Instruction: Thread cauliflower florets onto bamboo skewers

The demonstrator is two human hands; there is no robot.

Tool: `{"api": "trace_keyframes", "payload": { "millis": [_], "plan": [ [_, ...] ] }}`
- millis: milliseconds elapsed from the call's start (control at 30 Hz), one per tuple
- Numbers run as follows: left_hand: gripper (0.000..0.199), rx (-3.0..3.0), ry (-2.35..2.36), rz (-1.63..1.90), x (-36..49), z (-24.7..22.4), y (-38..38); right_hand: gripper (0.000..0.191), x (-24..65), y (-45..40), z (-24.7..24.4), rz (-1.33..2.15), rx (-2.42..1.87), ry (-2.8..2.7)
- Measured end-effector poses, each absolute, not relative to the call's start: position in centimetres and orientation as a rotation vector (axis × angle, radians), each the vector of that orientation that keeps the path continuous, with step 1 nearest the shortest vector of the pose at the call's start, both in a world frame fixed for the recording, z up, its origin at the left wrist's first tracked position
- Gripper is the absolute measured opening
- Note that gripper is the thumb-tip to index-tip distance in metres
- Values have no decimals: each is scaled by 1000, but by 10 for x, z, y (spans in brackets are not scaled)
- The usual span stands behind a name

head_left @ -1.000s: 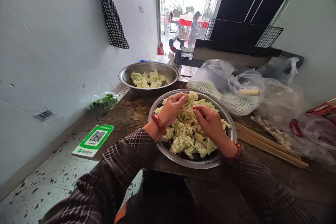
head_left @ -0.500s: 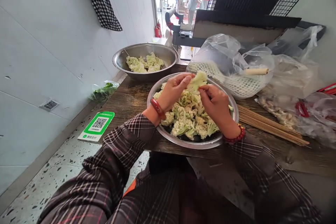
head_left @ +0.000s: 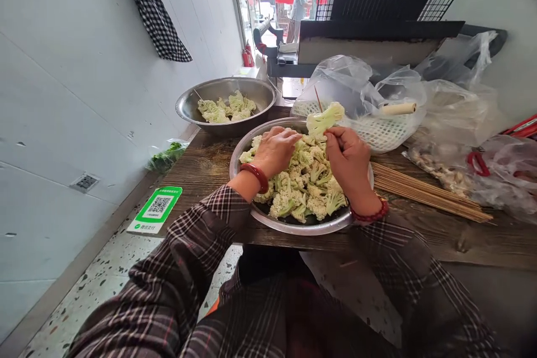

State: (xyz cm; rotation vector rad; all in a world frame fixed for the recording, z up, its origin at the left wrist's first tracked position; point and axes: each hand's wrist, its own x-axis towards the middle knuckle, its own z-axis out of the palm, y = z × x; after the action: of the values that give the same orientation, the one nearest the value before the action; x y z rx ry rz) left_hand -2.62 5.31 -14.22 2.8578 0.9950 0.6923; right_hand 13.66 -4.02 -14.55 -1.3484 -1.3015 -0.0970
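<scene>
"A pale panelled wall [head_left: 62, 112] is filling the left of the frame, with a checked cloth [head_left: 153, 11] hanging at upper left; a dark wooden table [head_left: 207, 162] is spreading across the middle."

"Is any writing showing?"

"Yes; a green-and-white sign [head_left: 155, 210] is lying at the table's edge, left of the frame; it is carrying a QR code and the characters 微信支付, WeChat Pay, along its bottom; the line across its top is looking too small to read."

"And the hands?"

"The right hand [head_left: 349, 163], right of centre, is pinching thumb and forefinger together on a skewer [head_left: 319, 99]; the skewer is passing through a cauliflower floret [head_left: 325, 119] just above those fingertips, its tip poking out over the top; the left hand [head_left: 274, 152], at centre, is lying palm down over a steel bowl [head_left: 302, 229] of loose florets [head_left: 289, 196]; its fingers are keeping close together, but whether they are gripping anything underneath, I cannot tell."

"What else?"

"A second bowl [head_left: 263, 95] is holding more cauliflower [head_left: 226, 109], upper left of centre; thin sticks [head_left: 428, 191] are lying bundled at right; clear plastic bags [head_left: 457, 106] are crowding the upper right."
</scene>
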Motion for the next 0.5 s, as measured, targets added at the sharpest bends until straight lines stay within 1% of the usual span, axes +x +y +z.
{"api": "trace_keyframes", "payload": {
  "millis": [133,267,367,500],
  "plan": [
    [26,2896,1059,585,-23,-139,51,16,135,-40,-146,-174,-1342,-1327],
    [18,2785,1193,662,-27,-137,58,17,135,-41,-145,-169,-1359,-1319],
    [24,2727,1191,658,-31,-138,62,17,134,-42,-144,-143,-1381,-1327],
    [34,2789,1177,565,-31,-142,62,18,134,-43,-144,-130,-1379,-1337]
  ]
}}
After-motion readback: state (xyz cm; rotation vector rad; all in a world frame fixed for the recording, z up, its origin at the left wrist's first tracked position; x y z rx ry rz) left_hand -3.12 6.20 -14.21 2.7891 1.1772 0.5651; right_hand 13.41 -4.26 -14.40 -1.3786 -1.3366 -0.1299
